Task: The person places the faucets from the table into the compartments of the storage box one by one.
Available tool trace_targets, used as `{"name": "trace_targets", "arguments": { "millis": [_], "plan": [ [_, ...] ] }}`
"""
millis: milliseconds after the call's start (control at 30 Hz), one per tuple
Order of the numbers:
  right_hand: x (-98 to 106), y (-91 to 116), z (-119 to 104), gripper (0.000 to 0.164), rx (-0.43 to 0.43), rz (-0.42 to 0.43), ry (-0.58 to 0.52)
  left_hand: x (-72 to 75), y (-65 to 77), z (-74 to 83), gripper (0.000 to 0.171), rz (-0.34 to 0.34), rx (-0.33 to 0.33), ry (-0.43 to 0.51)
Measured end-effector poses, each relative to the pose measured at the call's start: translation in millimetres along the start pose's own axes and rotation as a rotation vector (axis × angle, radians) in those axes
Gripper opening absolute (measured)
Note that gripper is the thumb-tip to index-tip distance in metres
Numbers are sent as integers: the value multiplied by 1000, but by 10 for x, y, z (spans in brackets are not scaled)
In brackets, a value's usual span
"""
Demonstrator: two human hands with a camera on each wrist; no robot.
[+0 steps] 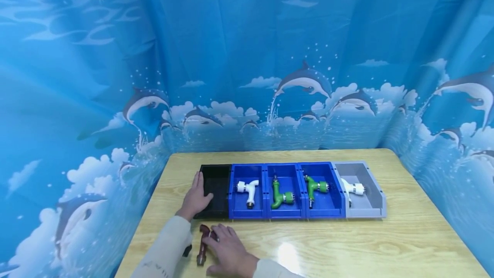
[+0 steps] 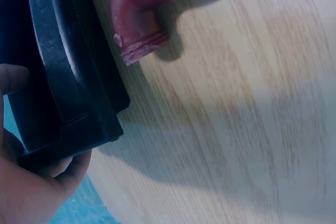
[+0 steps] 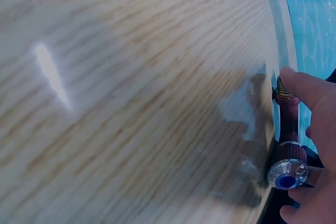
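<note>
My left hand (image 1: 196, 199) grips the left wall of a black bin (image 1: 217, 216), thumb inside and fingers along the outside. In the left wrist view, that thumb shows over the wall of the black bin (image 2: 68, 66). A dark red-brown tap (image 1: 203, 248) lies on the table in front of the black bin. My right hand (image 1: 230, 252) is over this tap, its fingers extended across the knob side. In the right wrist view, the thumb is close to the threaded end of the tap (image 3: 289, 121); whether it touches cannot be told.
Three blue bins (image 1: 247, 215) and a grey bin (image 1: 366, 213) continue the row to the right. A white tap (image 1: 251, 190), two green taps (image 1: 277, 192) and another white tap (image 1: 355, 188) lie in them. A dolphin-print curtain (image 1: 247, 76) surrounds the wooden table (image 1: 347, 248).
</note>
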State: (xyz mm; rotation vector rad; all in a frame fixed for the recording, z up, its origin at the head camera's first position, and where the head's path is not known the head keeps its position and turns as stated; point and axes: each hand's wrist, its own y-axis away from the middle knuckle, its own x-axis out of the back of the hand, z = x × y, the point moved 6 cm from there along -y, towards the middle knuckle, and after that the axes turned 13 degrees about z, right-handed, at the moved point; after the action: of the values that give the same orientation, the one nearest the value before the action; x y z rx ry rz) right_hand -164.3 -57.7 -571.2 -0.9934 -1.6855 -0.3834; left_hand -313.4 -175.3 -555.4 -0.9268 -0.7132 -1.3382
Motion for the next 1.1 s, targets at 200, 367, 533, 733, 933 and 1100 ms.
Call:
{"name": "trace_targets", "arguments": {
  "millis": [200,367,533,733,933,1100],
  "plan": [
    [-18,-20,-46,72,23,-9,29,-7,0,-2,89,10,-5,0],
    [-18,-36,-64,71,19,-8,30,0,1,6,89,19,-10,3],
    [-24,-45,-82,68,49,17,47,12,5,13,88,10,-3,1],
    [-60,-64,-74,64,48,-6,30,33,16,34,88,5,10,13],
    [-87,-79,-66,62,50,-9,21,37,20,27,88,8,15,17],
    [-81,-88,-71,63,44,-23,32,34,20,22,87,11,10,21]
  ]
}}
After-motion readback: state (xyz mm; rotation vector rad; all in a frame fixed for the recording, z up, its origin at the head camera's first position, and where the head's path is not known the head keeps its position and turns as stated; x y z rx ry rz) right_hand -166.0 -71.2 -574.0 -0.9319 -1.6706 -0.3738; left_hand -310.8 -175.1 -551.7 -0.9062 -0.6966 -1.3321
